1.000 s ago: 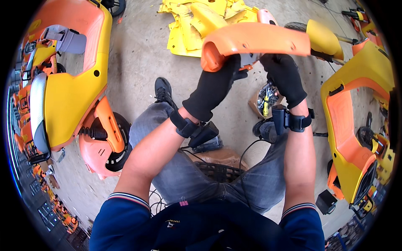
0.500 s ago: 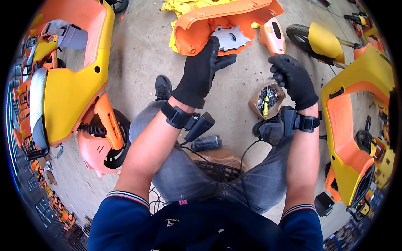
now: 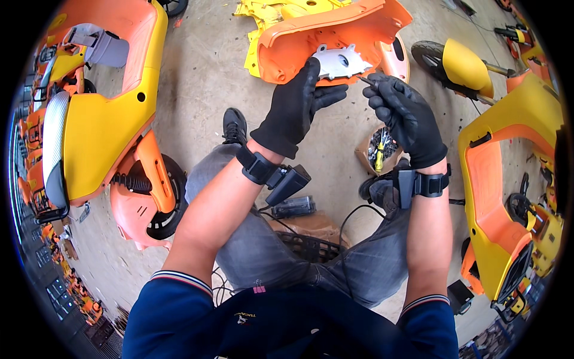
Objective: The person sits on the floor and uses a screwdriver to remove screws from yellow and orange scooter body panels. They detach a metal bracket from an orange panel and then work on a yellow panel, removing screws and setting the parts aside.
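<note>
My left hand [image 3: 290, 107], in a black glove, holds the lower left of a curved orange plastic panel [image 3: 281, 45], its inner side facing up. A white bracket or plate [image 3: 335, 66] with an oval hole sits inside the panel. My right hand [image 3: 403, 116], also gloved, pinches a thin dark object [image 3: 366, 81], too small to name, near the panel's lower right edge. Below this hand stands a cardboard box [image 3: 365, 152] of small dark parts, with a yellow-handled screwdriver [image 3: 379, 155] on top.
Yellow-and-orange scooter bodies flank me at left [image 3: 89, 143] and right [image 3: 487, 179]. Beyond the panel lie yellow plastic pieces [image 3: 257, 18] and a pink part [image 3: 399, 57]. A wheel with yellow fender [image 3: 463, 66] is at upper right; a black case [image 3: 293, 206] and cables are between my legs.
The orange panel has turned over, showing its inside and white plate. My right hand left it, dropped slightly, and has since moved leftward toward it, fingers now closed on a thin dark object.
</note>
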`<control>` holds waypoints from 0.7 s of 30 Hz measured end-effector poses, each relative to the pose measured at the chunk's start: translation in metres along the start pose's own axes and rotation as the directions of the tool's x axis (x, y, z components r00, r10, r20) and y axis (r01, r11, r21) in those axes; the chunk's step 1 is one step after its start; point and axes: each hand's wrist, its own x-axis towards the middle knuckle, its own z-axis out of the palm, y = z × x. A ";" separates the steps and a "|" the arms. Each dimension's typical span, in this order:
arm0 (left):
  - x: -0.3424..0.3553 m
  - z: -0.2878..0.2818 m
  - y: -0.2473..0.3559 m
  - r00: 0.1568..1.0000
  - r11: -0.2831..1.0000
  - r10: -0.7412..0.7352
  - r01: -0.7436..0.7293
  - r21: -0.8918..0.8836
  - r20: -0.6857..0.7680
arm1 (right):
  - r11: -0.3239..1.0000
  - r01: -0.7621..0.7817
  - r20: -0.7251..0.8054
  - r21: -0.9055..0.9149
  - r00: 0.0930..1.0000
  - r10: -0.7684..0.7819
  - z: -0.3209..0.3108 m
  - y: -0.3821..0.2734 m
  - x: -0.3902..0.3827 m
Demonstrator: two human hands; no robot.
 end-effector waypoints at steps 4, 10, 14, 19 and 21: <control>0.003 0.008 0.008 0.954 0.904 -0.295 0.262 -0.337 -0.050 | 0.995 0.001 -0.003 -0.097 1.000 -0.002 -0.001 0.008 0.003; 0.006 0.018 0.020 0.827 0.713 -0.561 0.479 -0.511 -0.008 | 0.993 0.067 -0.155 0.100 0.987 -0.051 0.021 0.028 0.015; 0.008 0.018 0.021 0.775 0.603 -0.631 0.511 -0.612 0.026 | 0.991 -0.027 -0.137 0.128 0.990 0.045 0.029 0.025 0.012; 0.006 0.015 0.016 0.765 0.623 -0.643 0.546 -0.559 0.031 | 0.995 0.005 -0.041 -0.101 0.999 -0.009 0.031 0.016 0.001; 0.005 0.016 0.015 0.762 0.628 -0.647 0.552 -0.549 0.027 | 0.993 0.012 -0.047 -0.115 0.999 -0.017 0.027 0.020 0.005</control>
